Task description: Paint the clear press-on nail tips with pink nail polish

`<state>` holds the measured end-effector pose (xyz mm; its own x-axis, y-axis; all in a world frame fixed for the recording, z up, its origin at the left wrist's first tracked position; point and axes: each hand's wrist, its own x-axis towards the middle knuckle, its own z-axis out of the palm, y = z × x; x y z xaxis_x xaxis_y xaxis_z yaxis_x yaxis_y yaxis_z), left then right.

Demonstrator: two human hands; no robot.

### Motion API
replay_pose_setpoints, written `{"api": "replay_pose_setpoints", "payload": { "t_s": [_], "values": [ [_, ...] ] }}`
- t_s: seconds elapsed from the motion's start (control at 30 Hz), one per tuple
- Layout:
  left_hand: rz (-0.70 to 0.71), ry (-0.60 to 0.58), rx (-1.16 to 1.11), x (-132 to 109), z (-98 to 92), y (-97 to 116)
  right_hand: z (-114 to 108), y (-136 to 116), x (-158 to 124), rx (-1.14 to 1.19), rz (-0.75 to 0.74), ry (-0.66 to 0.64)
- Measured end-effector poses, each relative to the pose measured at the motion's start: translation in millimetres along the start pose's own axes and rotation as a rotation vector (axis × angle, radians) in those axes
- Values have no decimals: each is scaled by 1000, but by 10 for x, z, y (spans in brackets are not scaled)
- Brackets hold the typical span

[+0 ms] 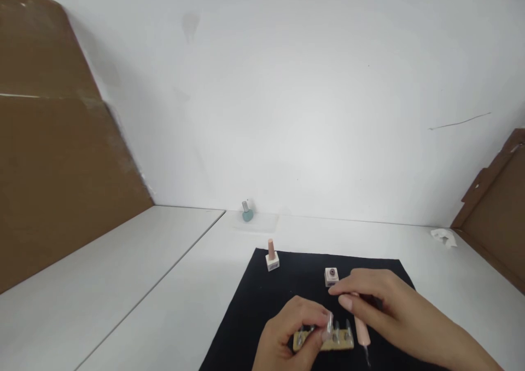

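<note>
My left hand (291,330) pinches a clear false nail tip (329,323) between thumb and fingers. Behind and below it lies a tan strip-shaped holder (338,346), where several more clear tips stand upright; my fingers cover part of it. Between thumb and fingers, my right hand (383,305) grips a pink nail polish brush (362,331) by its cap, bristles pointing down toward the cloth, apart from the nail tip. Just beyond my right fingertips stands an uncapped white polish bottle (331,276), its dark round neck showing.
A black cloth (246,311) covers part of the white table (164,305). On its far left corner stands a capped polish bottle (272,258). A teal bottle (247,213) leans near the wall. Crumpled white tissue (444,236) lies far right, by a cardboard panel (496,196).
</note>
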<state>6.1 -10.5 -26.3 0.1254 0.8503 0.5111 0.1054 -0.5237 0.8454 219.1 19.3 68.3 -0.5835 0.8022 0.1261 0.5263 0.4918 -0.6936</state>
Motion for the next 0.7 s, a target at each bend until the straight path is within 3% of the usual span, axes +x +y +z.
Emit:
{"api": "replay_pose_setpoints", "payload": {
  "t_s": [0.17,0.33,0.43,0.63,0.7],
  "values": [
    [-114,-2,55,8,-29,23,39,-45,29,112,-49,-62],
    [-136,23,57,20,4,44,15,-24,48,142,-77,32],
    [-119,35,54,19,11,42,35,18,64,124,-57,88],
    [-127,-12,79,-6,-2,5,135,92,107,114,36,9],
    [-174,17,86,4,-8,3,112,116,116,154,73,50]
  ]
}}
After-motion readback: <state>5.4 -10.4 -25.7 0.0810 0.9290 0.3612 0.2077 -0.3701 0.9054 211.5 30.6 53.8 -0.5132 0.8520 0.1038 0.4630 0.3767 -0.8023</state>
